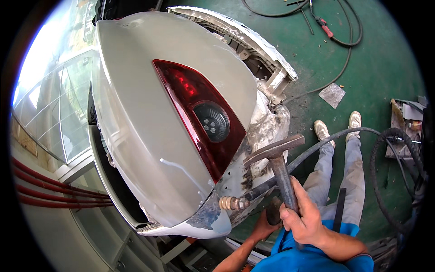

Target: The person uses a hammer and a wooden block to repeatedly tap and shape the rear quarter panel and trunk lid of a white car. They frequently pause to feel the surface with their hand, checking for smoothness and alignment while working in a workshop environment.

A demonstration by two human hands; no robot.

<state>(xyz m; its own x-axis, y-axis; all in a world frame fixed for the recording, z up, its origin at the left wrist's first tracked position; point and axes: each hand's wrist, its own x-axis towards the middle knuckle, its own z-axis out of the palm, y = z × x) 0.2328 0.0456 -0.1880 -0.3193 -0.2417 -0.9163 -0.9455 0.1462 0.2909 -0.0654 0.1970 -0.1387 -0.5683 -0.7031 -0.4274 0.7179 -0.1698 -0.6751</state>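
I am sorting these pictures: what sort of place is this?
Probably a car repair shop: the car has scraped patches near its tail light, and the right hand holds a hammer.

Bright light fills the paned window [74, 106] left of the green floor [385, 59].

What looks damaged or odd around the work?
The car's corner panel beside the red tail lamp: its paint is missing down to grey, with dark smudges near the hammer in the right hand. A loose grey square lies on the green floor.

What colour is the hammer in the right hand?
The hammer is dull greyish brown; head view.
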